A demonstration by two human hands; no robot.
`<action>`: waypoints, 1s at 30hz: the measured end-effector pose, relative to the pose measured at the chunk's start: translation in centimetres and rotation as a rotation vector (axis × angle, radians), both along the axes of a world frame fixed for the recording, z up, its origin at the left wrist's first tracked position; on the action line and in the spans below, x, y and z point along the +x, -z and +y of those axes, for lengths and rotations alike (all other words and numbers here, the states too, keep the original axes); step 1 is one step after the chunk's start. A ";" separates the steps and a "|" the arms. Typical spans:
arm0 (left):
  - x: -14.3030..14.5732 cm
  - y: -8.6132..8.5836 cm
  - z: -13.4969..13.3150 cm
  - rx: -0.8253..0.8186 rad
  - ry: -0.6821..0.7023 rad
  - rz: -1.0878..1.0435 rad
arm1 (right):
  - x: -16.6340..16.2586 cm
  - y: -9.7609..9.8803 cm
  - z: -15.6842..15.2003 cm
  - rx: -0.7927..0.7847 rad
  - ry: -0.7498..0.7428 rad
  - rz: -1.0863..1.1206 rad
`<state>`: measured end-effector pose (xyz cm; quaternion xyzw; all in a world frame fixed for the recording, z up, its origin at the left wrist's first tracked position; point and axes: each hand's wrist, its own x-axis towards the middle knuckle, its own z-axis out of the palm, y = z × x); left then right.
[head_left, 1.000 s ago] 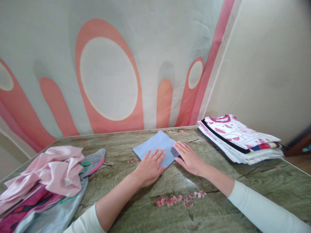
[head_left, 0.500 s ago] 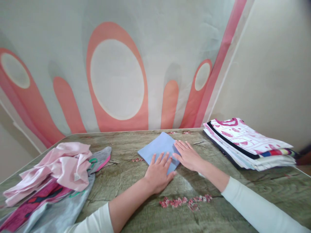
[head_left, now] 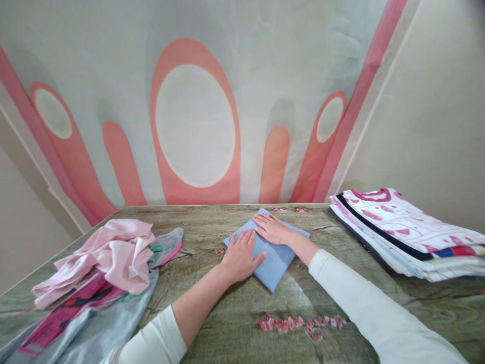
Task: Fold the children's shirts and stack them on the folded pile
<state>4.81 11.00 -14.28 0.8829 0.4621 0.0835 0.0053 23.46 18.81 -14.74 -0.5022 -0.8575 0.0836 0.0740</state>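
Head view: left hand [head_left: 239, 259] and right hand [head_left: 273, 230] lie flat, unclenched, on the blue cloth [head_left: 276, 265], near the far edge of the desk [head_left: 227, 331].

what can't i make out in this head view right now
- Blue cloth: head view; its middle is covered by the left hand and right hand.
- Grey garment: head view; partly under the pink garment, and cut off by the bottom edge.
- Folded stack: head view; right end cut off by the picture's edge.
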 end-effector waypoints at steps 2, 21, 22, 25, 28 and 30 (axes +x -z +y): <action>0.2 0.4 -0.1 -0.008 0.001 0.000 | 0.3 0.5 0.7 -0.015 0.064 0.005; 0.7 -2.6 -1.8 -0.176 0.236 -0.052 | 11.2 0.7 -2.0 -0.053 0.516 0.147; 1.0 -2.6 -2.3 -0.176 0.264 -0.041 | 11.3 0.8 -2.4 -0.067 0.500 0.156; 0.8 -2.8 -2.9 -0.196 0.319 0.002 | 11.3 0.8 -3.6 -0.109 0.454 0.182; 0.0 -3.5 -2.2 -0.246 0.340 0.048 | 11.1 0.3 -5.3 -0.130 0.423 0.163; -0.7 -4.1 -1.4 -0.247 0.322 0.058 | 10.5 -0.3 -7.1 -0.137 0.395 0.116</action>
